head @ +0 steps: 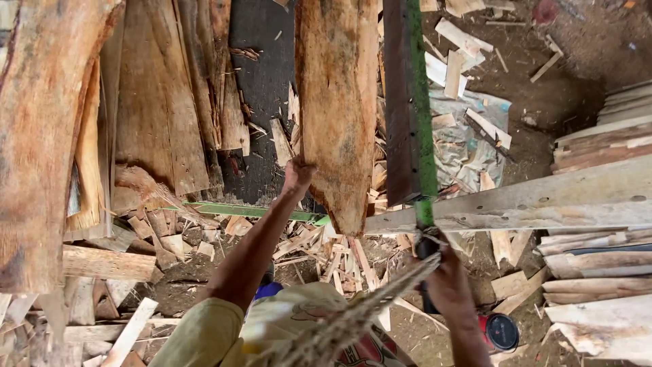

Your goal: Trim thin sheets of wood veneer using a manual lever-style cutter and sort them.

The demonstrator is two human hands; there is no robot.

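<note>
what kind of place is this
Probably a rough outdoor woodworking or timber-cutting yard. The left hand steadies a rough slab of wood, the right hand grips a green-edged blade tool, and wood offcuts litter the dirt ground.

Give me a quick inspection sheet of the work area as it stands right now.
Surface: dirt ground strewn with wood chips.
Job's things: rough upright wood slab; long dark blade with green edge, held by its handle.
Clutter: offcut pile, stacked planks, red container with black lid.
Grippers: left hand steadies the slab's edge; right hand grips the blade handle.
Cables: frayed rope runs to the handle.
Surroundings: grey sheet, leaning boards.
</note>
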